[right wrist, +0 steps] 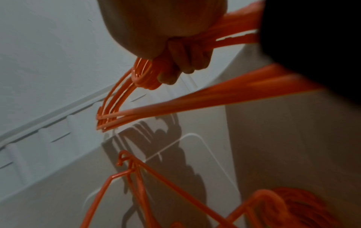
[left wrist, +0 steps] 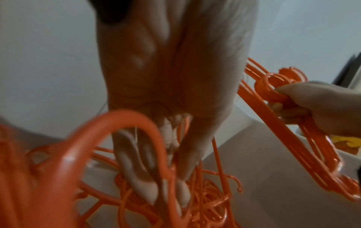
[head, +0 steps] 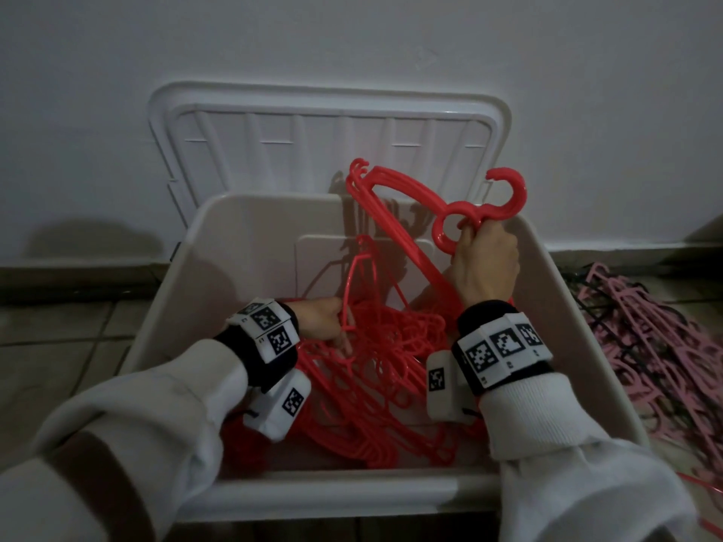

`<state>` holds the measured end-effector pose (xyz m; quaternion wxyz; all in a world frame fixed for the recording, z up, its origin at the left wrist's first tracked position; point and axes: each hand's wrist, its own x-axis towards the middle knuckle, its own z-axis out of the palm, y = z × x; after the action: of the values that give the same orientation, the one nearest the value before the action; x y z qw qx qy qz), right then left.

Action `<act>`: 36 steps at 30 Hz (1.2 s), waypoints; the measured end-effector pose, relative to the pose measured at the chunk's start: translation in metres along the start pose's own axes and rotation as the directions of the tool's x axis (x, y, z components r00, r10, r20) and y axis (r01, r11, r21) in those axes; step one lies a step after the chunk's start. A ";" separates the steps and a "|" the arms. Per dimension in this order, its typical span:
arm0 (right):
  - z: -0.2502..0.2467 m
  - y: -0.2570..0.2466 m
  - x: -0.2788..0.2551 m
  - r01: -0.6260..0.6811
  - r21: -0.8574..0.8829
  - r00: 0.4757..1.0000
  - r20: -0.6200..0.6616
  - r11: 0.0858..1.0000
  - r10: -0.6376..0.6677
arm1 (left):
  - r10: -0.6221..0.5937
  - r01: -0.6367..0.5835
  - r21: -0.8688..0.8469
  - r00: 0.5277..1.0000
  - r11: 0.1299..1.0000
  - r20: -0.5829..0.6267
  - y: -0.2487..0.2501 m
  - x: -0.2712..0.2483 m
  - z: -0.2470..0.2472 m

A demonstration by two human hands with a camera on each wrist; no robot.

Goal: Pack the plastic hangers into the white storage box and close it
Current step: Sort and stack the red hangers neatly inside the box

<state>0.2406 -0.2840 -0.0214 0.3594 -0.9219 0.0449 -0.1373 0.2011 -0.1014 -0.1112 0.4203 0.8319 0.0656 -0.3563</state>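
Head view: a white storage box [head: 555, 307] is seen from above on a tiled floor, its lid [head: 324, 138] swung open and leaned back against the wall behind it. A tangled heap of red plastic hangers [head: 375, 369] is already piled on the bottom of the box. A stacked bundle of red hangers [head: 450, 224] is gripped by the right hand [head: 483, 264] near the hooks and ring, with the fingers curled round it; the bundle is held above the right rear of the box, slanting up towards the lid. In the right wrist view the same clenched grasp on the bundle [right wrist: 144, 77] is confirmed. The left hand [head: 321, 318] is lowered inside the box at the left of the heap, and a thin red hanger [head: 354, 283] standing up out of the pile appears to be held between its fingers. In the left wrist view the fingers [left wrist: 140, 168] are threaded down among the hangers, though motion blur leaves the exact hold uncertain.

Outside the box, at the right, a pile of pink hangers [head: 641, 346] mixed with dark ones is left on the floor.

The packing is judged to be partly done: one colour is largely inside, the held bundle has yet to be laid down, the floor pile remains, and the lid has not yet been closed.
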 end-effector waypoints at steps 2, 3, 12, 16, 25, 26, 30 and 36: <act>0.000 0.001 0.000 -0.039 0.029 0.998 0.048 0.999 0.038 | -0.024 0.023 -0.009 0.998 1.000 -0.054 0.003 0.001 0.000; 0.001 0.002 0.000 -0.052 0.048 0.995 0.089 0.997 0.047 | -0.030 0.028 -0.030 0.998 0.999 -0.063 0.006 0.000 0.000; 0.014 0.002 -0.004 -0.135 0.168 0.954 0.287 0.977 0.083 | -0.051 0.042 0.072 0.991 0.997 0.126 0.007 -0.013 -0.009; 0.012 0.005 -0.002 -0.110 0.145 0.969 0.238 0.983 0.073 | -0.053 0.049 0.062 0.997 0.997 0.061 0.007 -0.011 -0.007; 0.012 0.007 0.001 -0.088 0.071 0.972 0.222 0.994 0.070 | 0.236 -0.258 -0.044 0.931 0.965 -0.278 0.011 -0.004 0.006; 0.011 0.008 0.002 -0.083 0.065 0.974 0.218 0.994 0.067 | 0.241 -0.260 -0.027 0.925 0.965 -0.293 0.012 -0.004 0.007; 0.011 0.008 0.002 -0.053 0.036 0.978 0.202 0.998 0.045 | 0.193 -0.211 -0.012 0.917 0.977 -0.349 0.012 -0.005 0.008; 0.011 0.010 0.003 -0.024 0.029 0.983 0.182 0.999 0.018 | 0.141 -0.272 -0.344 0.922 0.899 -0.361 0.014 0.004 0.013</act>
<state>0.2465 -0.2844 -0.0349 0.3778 -0.9244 0.0195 -0.0495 0.2025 -0.1201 -0.1096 0.5955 0.7817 0.1137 -0.1462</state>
